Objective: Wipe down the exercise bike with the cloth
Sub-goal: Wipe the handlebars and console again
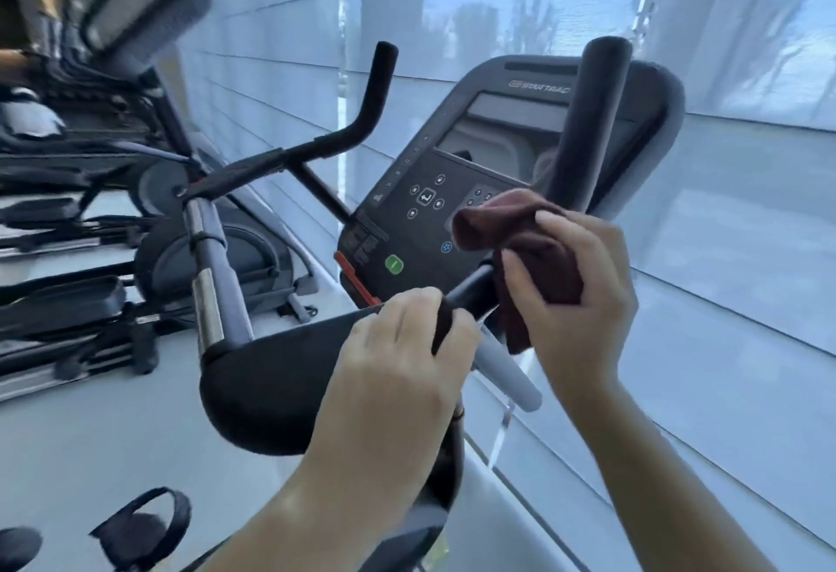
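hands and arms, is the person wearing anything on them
The left hand and right hand are bare: no gloves, rings or watch visible. The left forearm and right forearm are uncovered, no sleeves in view.

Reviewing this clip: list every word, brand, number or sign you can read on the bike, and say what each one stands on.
"STARTRA", with the next letter cut off by the handlebar post: brand name along the top of the console.
Too small to read: the fine-print label at the console's lower left.
Symbols only, blurred, no legible numbers: the keys and the green button.
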`<action>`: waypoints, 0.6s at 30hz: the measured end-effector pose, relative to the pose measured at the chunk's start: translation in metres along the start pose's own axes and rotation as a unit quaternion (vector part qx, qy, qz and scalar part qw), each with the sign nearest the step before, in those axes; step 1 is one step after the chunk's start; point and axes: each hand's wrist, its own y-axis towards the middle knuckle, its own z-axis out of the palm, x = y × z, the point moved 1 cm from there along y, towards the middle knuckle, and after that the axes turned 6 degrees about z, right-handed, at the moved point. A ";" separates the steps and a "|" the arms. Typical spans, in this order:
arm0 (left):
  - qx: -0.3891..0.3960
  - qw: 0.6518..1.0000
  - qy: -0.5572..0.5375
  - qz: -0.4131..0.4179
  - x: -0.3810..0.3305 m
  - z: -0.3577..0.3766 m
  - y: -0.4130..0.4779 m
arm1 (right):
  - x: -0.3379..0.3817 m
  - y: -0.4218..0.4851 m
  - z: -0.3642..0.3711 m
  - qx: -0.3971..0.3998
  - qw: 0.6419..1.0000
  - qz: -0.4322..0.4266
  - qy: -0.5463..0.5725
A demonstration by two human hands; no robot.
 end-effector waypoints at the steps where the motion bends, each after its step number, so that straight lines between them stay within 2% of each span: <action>1: -0.026 0.999 0.029 0.009 -0.003 0.006 -0.002 | -0.005 0.007 -0.002 0.013 1.000 -0.010 -0.002; 5: -0.056 0.996 0.067 -0.009 -0.006 0.015 -0.007 | -0.022 0.062 -0.003 -0.042 0.997 0.056 -0.025; 8: -0.077 0.994 0.077 -0.031 -0.010 0.019 -0.006 | -0.007 0.020 0.006 -0.065 0.994 0.082 0.003; 11: -0.086 0.992 0.087 -0.023 -0.011 0.023 -0.008 | 0.001 -0.015 -0.002 -0.013 0.996 0.058 0.062; 13: -0.090 0.992 0.079 -0.026 -0.011 0.023 -0.008 | -0.009 0.002 -0.008 0.032 0.997 0.028 0.060; 16: -0.093 0.993 0.064 -0.035 -0.011 0.022 -0.008 | -0.023 0.040 -0.011 -0.018 0.991 0.117 0.054; 18: -0.094 0.993 0.055 -0.042 -0.012 0.021 -0.008 | -0.019 0.035 -0.007 -0.052 0.984 0.155 0.065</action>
